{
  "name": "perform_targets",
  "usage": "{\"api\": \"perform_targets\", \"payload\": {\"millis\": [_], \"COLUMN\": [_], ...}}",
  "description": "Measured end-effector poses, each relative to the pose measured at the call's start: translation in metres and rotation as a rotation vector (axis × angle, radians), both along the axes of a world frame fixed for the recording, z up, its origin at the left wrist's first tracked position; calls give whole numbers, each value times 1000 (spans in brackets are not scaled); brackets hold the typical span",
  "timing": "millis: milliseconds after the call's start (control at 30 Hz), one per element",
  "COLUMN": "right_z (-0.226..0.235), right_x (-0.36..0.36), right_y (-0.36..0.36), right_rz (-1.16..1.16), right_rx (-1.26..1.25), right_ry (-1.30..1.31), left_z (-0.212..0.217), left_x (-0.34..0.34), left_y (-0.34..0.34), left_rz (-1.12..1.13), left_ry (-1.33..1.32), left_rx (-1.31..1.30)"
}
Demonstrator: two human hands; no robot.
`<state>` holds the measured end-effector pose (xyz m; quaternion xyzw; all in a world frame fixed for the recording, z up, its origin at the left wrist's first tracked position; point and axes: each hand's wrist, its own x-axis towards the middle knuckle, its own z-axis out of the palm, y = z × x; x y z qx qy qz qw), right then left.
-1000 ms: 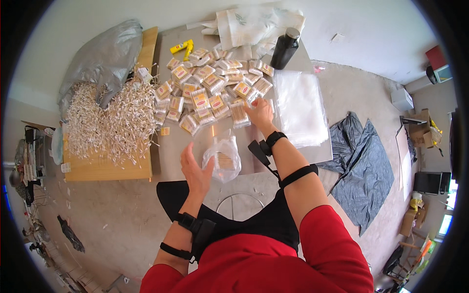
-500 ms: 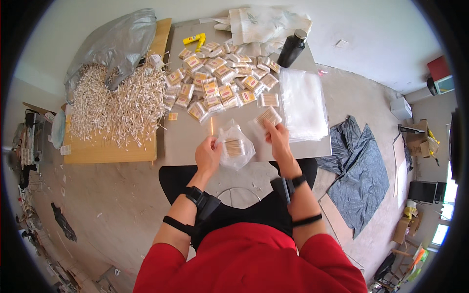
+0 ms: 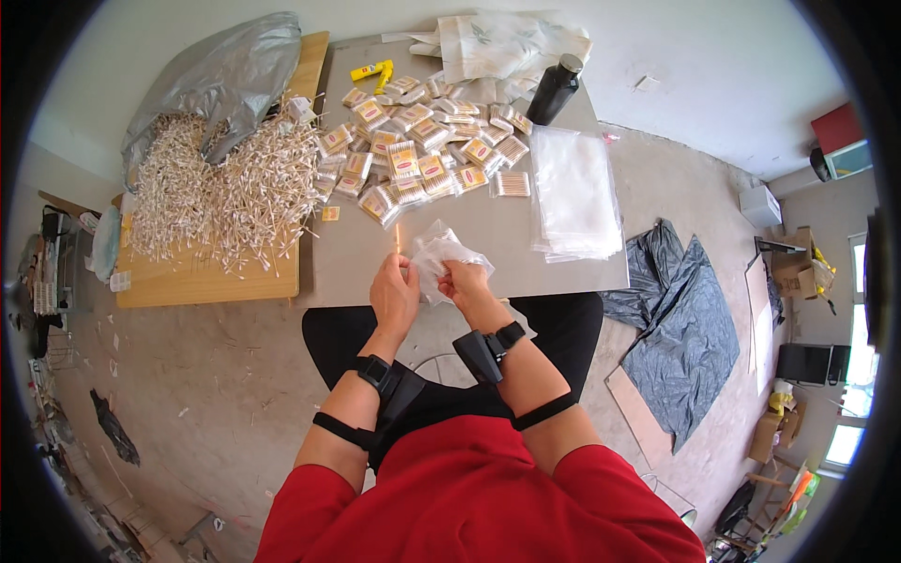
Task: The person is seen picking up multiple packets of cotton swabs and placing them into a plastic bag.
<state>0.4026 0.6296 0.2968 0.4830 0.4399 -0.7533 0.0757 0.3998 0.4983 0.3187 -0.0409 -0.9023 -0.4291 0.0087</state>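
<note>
My left hand (image 3: 394, 293) and my right hand (image 3: 466, 284) both grip a clear plastic bag (image 3: 441, 253) at the near edge of the grey table (image 3: 488, 235). The bag is crumpled between the two hands and holds small packets, hard to make out. A thin stick (image 3: 398, 236) stands up from my left hand's fingers. Beyond the hands lie several small packets of cotton swabs (image 3: 413, 159), spread over the table's far half.
A stack of clear bags (image 3: 574, 192) lies to the right. A black bottle (image 3: 554, 89) stands at the far edge, a yellow tool (image 3: 373, 70) near it. Left, a wooden board (image 3: 211, 277) carries a heap of loose swabs (image 3: 225, 188) and a grey sack (image 3: 216, 80). Dark sheeting (image 3: 685, 328) covers the floor right.
My right hand took a packet from the pile and came back to the bag. Both hands now hold the bag closer to the table's near edge.
</note>
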Motion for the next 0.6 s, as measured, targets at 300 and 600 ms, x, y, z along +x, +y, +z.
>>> {"api": "perform_targets", "payload": {"millis": [300,600], "right_z": [-8,-19], "right_x": [-6,-14], "right_y": [-16,-8], "right_rz": [-43,463], "right_rx": [-48,613], "right_ry": [148,-11], "left_z": [10,26], "left_x": [10,10], "left_y": [0,-6], "left_rz": [-126,-241], "left_ry": [175,186], "left_rx": [-6,-210]}}
